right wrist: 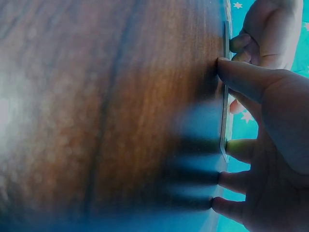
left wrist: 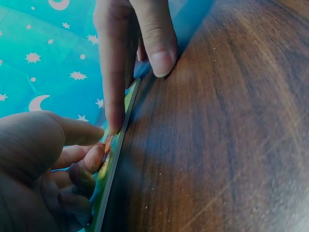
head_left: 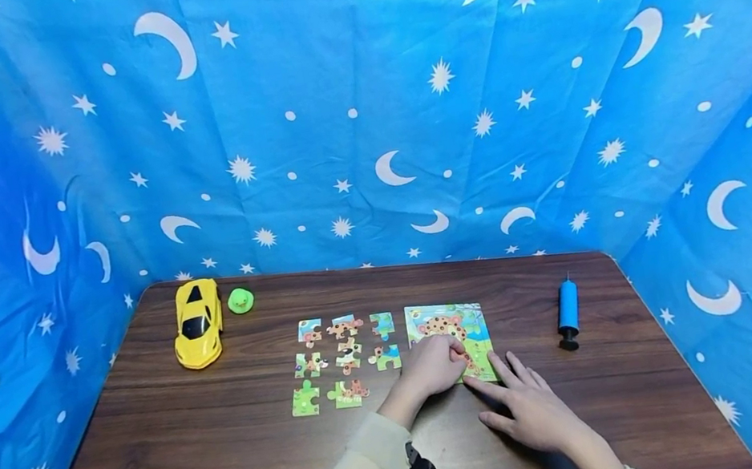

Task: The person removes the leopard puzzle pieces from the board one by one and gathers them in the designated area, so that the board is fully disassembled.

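A puzzle board with a spotted leopard on green lies right of the table's middle. Over its lower part sits my left hand, fingers curled, with the fingertips at the board's surface. In the left wrist view, an orange-brown patch shows at those fingertips; I cannot tell whether they pinch a loose piece. My right hand has its fingers spread at the board's near right corner. Its index finger reaches the board beside the left fingertips, and its thumb is on the table side of the edge.
Several loose puzzle pieces lie in rows left of the board. Farther left are a yellow toy car and a green rubber duck. A blue pump-like cylinder lies at the right. Blue star-patterned cloth hangs around the brown table.
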`<state>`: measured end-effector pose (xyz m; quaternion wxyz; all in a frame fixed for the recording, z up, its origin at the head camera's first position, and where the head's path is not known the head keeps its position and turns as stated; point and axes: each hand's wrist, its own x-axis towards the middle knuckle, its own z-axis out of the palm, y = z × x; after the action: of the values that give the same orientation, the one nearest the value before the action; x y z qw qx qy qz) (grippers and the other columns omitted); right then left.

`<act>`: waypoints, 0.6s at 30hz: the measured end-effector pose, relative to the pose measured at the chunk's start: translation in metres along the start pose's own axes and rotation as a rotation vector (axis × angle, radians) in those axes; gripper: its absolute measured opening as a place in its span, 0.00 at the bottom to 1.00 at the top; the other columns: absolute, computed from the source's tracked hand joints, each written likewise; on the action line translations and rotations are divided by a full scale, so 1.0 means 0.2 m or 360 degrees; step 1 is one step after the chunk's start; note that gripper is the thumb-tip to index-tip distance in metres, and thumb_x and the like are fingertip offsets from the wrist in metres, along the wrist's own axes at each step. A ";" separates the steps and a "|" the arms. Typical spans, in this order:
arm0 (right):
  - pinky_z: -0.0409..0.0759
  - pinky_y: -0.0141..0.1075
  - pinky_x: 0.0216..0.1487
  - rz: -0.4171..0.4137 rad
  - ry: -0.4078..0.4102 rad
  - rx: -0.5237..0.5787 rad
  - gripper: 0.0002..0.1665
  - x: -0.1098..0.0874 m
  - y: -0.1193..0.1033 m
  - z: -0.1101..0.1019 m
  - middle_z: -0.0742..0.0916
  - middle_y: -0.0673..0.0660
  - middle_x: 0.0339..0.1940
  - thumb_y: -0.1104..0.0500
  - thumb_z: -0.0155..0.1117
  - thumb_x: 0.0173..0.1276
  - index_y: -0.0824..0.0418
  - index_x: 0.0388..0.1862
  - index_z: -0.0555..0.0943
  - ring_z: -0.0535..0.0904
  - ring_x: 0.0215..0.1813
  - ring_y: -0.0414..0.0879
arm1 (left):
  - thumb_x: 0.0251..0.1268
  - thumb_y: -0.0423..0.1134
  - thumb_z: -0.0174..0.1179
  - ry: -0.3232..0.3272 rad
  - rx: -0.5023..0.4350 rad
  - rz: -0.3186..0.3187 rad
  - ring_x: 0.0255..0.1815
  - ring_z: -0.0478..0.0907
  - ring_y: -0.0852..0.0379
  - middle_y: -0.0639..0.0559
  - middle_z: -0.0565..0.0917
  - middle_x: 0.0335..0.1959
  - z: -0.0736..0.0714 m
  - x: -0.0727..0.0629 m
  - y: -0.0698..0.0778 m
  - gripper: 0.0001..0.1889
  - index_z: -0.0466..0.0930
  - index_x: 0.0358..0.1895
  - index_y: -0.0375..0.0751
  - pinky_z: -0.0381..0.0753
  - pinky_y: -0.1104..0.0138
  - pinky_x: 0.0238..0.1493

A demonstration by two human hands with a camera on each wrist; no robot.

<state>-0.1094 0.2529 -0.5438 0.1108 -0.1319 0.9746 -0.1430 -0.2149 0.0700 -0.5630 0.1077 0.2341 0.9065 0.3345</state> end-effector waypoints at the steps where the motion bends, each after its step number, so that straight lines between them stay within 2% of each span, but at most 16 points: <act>1: 0.57 0.73 0.69 0.0001 -0.0002 0.0002 0.32 0.00 0.00 0.00 0.61 0.66 0.83 0.41 0.65 0.75 0.41 0.77 0.74 0.51 0.81 0.72 | 0.70 0.41 0.64 0.0002 -0.0001 -0.0004 0.28 0.75 0.68 0.66 0.82 0.31 0.00 0.00 0.00 0.07 0.89 0.46 0.51 0.75 0.68 0.34; 10: 0.58 0.72 0.69 -0.0005 -0.0012 0.0004 0.33 0.00 -0.01 -0.01 0.61 0.66 0.83 0.41 0.64 0.76 0.40 0.77 0.73 0.51 0.81 0.72 | 0.68 0.43 0.66 0.0013 0.0031 -0.0015 0.31 0.76 0.67 0.68 0.81 0.31 0.00 -0.01 0.00 0.06 0.88 0.44 0.53 0.76 0.67 0.36; 18: 0.57 0.73 0.69 0.0008 0.0006 0.0005 0.32 0.00 -0.01 0.00 0.60 0.66 0.83 0.41 0.65 0.75 0.41 0.76 0.75 0.51 0.81 0.72 | 0.68 0.43 0.67 0.0001 -0.0011 0.0014 0.33 0.76 0.68 0.67 0.81 0.33 0.00 -0.02 0.01 0.09 0.88 0.48 0.49 0.77 0.67 0.39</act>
<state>-0.1092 0.2519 -0.5431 0.1096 -0.1289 0.9749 -0.1445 -0.2100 0.0688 -0.5625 0.1068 0.2375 0.9044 0.3381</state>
